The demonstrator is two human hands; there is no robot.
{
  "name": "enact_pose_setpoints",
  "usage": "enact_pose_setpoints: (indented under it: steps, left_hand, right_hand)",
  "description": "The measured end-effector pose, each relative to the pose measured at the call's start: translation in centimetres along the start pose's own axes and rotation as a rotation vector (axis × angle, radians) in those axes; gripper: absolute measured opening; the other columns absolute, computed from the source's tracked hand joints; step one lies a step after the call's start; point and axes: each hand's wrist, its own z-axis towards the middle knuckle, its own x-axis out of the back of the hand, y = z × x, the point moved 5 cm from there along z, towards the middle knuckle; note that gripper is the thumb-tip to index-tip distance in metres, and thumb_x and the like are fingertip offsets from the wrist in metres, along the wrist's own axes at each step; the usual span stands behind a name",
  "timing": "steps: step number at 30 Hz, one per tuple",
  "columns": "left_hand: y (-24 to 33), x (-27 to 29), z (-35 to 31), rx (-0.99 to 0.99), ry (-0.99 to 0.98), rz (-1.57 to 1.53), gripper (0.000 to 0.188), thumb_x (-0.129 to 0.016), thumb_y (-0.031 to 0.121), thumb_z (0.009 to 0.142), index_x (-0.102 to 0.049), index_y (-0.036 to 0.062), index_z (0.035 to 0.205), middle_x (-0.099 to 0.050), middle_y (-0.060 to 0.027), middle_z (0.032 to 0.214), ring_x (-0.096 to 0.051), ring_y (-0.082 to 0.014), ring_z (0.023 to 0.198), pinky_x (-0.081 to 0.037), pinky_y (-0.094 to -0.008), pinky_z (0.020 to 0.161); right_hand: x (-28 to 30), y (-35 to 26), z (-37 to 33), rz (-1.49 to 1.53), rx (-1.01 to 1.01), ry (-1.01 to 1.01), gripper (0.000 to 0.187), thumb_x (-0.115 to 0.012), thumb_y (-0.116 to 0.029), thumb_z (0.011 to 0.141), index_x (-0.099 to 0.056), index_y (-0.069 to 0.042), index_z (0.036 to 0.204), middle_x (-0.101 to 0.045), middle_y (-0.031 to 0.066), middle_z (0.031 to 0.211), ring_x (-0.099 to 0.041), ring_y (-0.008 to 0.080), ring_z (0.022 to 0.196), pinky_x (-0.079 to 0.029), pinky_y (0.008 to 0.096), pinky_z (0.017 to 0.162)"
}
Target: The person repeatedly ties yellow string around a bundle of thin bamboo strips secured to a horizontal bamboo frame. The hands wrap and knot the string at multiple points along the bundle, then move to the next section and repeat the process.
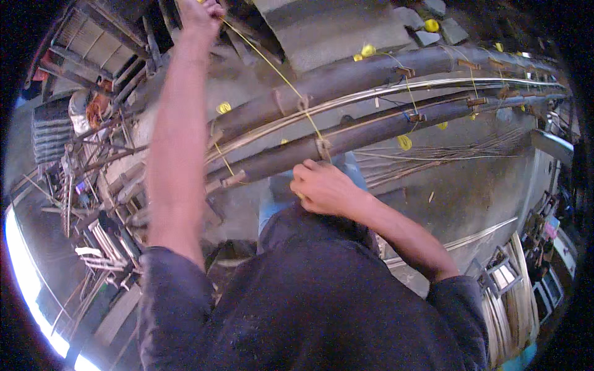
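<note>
My left hand [203, 17] is stretched far forward at the upper left, its fingers closed on a yellow string [263, 57]. The string runs taut back to a small peg or loop on the far dark pole [247, 119], then crosses to a wooden peg [323, 147] on the near dark pole [291, 153]. Just below that peg, close to my body, my right hand [328, 187] is closed, with a bit of yellow string showing at its lower left edge. Between the two poles lies a bundle of long thin pale strips [266, 128].
More yellow strings and wooden pegs [476, 101] span the poles to the right, with yellow string bundles [404, 142] hanging. Long thin rods [427, 159] lie on the floor behind. Wooden frames [102, 37] and clutter stand at left; small framed pieces [502, 275] lie at lower right.
</note>
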Motion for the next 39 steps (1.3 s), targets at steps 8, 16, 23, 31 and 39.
enact_pose_setpoints:
  steps: [8, 16, 23, 31, 39]
  left_hand:
    - [-1.3, 9.8, -13.9, -0.172, -0.878, 0.304, 0.048, -0.049, 0.047, 0.095, -0.064, 0.0065, 0.117, -0.068, -0.0077, 0.112, -0.065, -0.0224, 0.100, -0.047, -0.0373, 0.094]
    - [-12.9, 16.3, -23.1, -0.635, -0.138, 0.845, 0.032, -0.056, 0.030, 0.092, -0.066, 0.0035, 0.107, -0.068, -0.0179, 0.102, -0.065, -0.0340, 0.097, -0.049, -0.0425, 0.086]
    - [-12.9, 14.1, -21.0, -0.475, -0.018, 0.923, 0.022, -0.059, 0.027, 0.089, -0.072, 0.0096, 0.092, -0.069, -0.0138, 0.081, -0.065, -0.0348, 0.076, -0.049, -0.0444, 0.076]
    - [-12.8, 13.4, -22.0, -0.590, 0.002, 0.900, 0.023, -0.058, 0.025, 0.089, -0.065, 0.0052, 0.079, -0.065, -0.0172, 0.072, -0.063, -0.0373, 0.071, -0.049, -0.0463, 0.067]
    - [-12.0, 13.3, -23.0, -0.368, -0.133, 0.467, 0.025, -0.053, 0.024, 0.094, -0.064, 0.0019, 0.088, -0.065, -0.0136, 0.078, -0.065, -0.0260, 0.076, -0.048, -0.0364, 0.077]
  right_hand:
    - [-5.7, -7.0, 0.9, 1.207, -0.248, 0.268, 0.053, -0.064, -0.015, 0.087, -0.038, -0.010, 0.133, -0.059, 0.0097, 0.109, -0.057, 0.0208, 0.099, -0.047, 0.0315, 0.083]
    - [12.1, -19.9, 7.3, -0.163, -0.217, 0.335, 0.016, -0.061, -0.019, 0.087, -0.067, -0.004, 0.083, -0.059, 0.0106, 0.072, -0.059, 0.0260, 0.067, -0.045, 0.0408, 0.063]
    - [16.5, -12.9, 28.7, 0.008, 0.021, 0.480, 0.044, -0.040, -0.046, 0.093, -0.071, -0.015, 0.098, -0.068, 0.0203, 0.085, -0.066, 0.0401, 0.082, -0.052, 0.0475, 0.075]
    - [6.5, 3.6, 25.1, 0.555, -0.499, 0.507, 0.043, -0.046, -0.040, 0.092, -0.057, -0.005, 0.113, -0.062, 0.0250, 0.102, -0.060, 0.0397, 0.090, -0.047, 0.0528, 0.077]
    - [-8.4, -9.3, 12.2, 0.033, 0.142, 0.180, 0.019, -0.056, -0.026, 0.084, -0.059, -0.008, 0.078, -0.064, 0.0142, 0.073, -0.065, 0.0340, 0.068, -0.052, 0.0453, 0.063]
